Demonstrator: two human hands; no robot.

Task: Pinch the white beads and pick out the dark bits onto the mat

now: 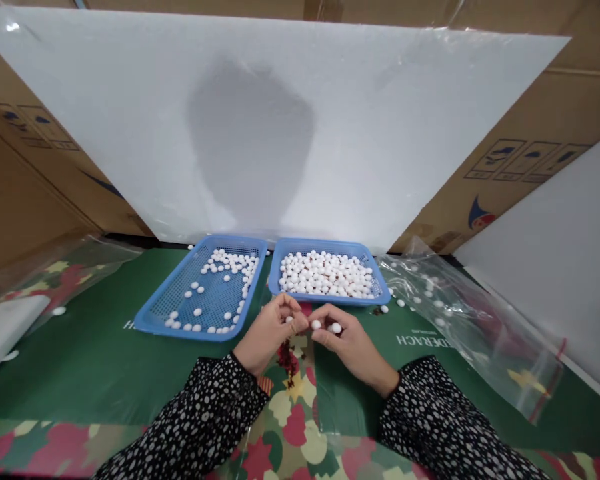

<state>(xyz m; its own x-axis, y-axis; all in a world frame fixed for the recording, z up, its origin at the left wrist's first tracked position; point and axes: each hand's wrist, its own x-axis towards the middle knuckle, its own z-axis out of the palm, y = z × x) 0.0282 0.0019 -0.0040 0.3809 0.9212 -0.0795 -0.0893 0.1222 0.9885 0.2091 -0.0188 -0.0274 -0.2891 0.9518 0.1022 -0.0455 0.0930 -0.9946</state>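
Observation:
My left hand [275, 328] and my right hand [347, 339] meet fingertip to fingertip just in front of two blue mesh baskets. The left one is pinched on a small white ball [289, 320]. Thumb and fingers of the right hand are closed around white balls [316, 325], with another [336, 328] against the fingers. Dark red crumbs [287, 360] lie below the fingertips. Many white balls fill the right basket [324, 300]. The left basket [180, 332] holds fewer, mostly along its far and right sides.
A clear plastic bag [505, 360] with white balls near it lies at the right. Another clear bag [75, 267] and a white object [10, 327] are at the left. A white panel [355, 133] and cardboard [545, 133] stand behind the green table surface [95, 373].

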